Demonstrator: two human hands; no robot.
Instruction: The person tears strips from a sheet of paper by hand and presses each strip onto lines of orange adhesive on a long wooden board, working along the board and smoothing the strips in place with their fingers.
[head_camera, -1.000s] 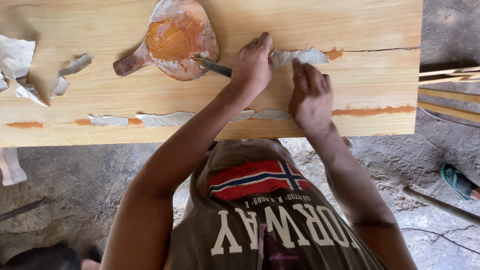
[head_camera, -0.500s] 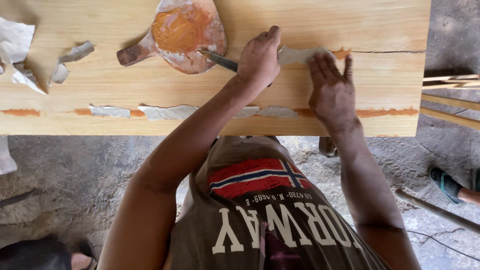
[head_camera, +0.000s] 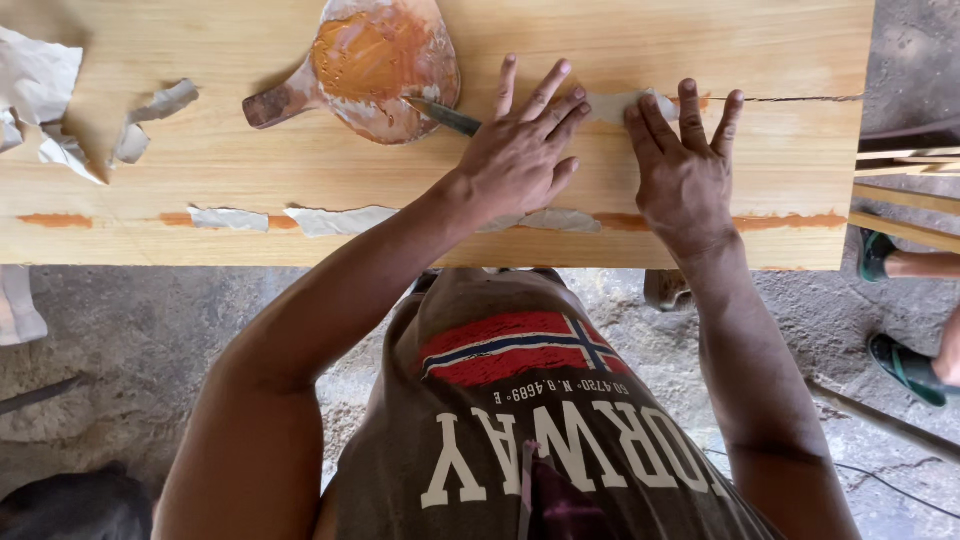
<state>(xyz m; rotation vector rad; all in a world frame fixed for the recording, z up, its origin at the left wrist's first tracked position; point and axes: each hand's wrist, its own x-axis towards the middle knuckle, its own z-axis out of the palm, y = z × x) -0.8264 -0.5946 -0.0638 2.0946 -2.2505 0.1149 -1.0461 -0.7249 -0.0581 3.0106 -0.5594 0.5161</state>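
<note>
Pale, whitish and torn at its edges, the paper strip (head_camera: 618, 104) lies flat on the wooden board (head_camera: 300, 160) along a thin crack. Both hands press it, fingers spread open: the left hand (head_camera: 520, 150) on its left end, the right hand (head_camera: 685, 165) on its right. A putty knife (head_camera: 440, 115) lies just left of the left hand, its blade on an orange-smeared paddle (head_camera: 370, 65).
</note>
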